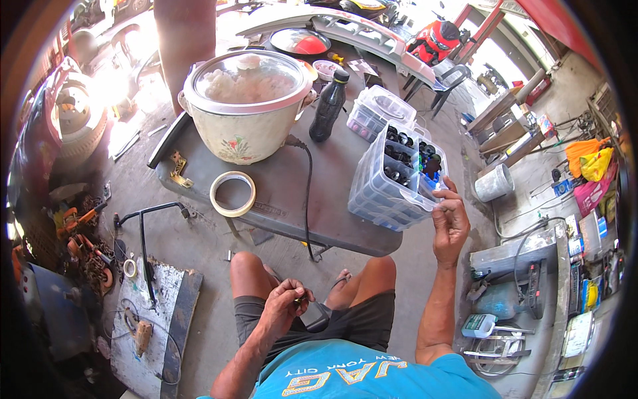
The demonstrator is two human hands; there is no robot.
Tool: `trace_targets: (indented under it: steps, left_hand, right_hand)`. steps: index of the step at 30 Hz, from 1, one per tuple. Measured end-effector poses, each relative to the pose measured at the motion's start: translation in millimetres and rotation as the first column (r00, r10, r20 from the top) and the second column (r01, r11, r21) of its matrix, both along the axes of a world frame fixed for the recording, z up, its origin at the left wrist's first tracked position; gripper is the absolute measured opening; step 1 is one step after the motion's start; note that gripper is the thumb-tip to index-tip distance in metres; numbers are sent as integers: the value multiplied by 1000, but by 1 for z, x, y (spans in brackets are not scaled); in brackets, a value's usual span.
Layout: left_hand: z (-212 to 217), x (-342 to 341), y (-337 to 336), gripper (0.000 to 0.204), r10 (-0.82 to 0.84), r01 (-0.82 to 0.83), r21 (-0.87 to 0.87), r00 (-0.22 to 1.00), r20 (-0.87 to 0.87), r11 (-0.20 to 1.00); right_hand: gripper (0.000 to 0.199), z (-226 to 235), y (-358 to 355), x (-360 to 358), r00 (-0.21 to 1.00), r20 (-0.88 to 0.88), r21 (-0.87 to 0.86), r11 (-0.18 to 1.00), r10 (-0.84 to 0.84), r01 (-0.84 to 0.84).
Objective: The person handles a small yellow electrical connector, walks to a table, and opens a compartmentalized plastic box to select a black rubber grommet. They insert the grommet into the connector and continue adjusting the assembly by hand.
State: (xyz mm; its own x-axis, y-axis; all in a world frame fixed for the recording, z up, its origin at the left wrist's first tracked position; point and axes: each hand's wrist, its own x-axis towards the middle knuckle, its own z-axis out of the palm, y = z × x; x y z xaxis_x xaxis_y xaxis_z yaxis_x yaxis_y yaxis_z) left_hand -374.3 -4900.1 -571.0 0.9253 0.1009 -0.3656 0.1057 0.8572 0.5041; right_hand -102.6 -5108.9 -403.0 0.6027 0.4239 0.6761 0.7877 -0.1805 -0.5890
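Note:
My left hand (287, 303) is closed in front of my lap, fingers pinched on a small dark piece too hidden to name. My right hand (450, 225) reaches up to the near right corner of a clear plastic organizer box (385, 201), its thumb and fingers closed at the rim. Black clips or fasteners fill several of the box's upper compartments, with some blue and green pieces on the right side. Behind stands a second clear box (379, 106) with a handle on its lid.
On the grey table (279, 179) stand a floral pot (239, 130) with a glass lid and a dark bottle (329, 106). A tape roll (232, 194) lies near the edge, beside a brass-coloured bracket (179, 169). A black cord (308, 199) hangs over the front. A board (149, 322) lies left.

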Motion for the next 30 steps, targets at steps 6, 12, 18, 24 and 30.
trace_targets:
  steps: [6,12,18,24,30]
  left_hand:
    - [-6,-2,7,9,19,-19,-18,1000,23,1000]
    - [-12,-4,14,10,7,-7,-7,1000,15,1000]
    - [-14,-6,11,9,0,-1,-49,1000,-10,999]
    - [-42,-6,16,13,-121,124,77,992,-37,989]
    - [-69,-7,27,14,-177,199,182,975,-132,963]
  right_hand:
    - [8,-3,5,1,999,30,18,1000,11,-11]
    - [8,-5,6,2,999,-36,3,1000,30,-30]
    - [8,-9,13,15,993,0,59,992,114,-114]
    - [14,-11,16,33,948,-129,210,942,292,-262]
    - [29,-14,31,37,965,-196,316,943,174,-106]
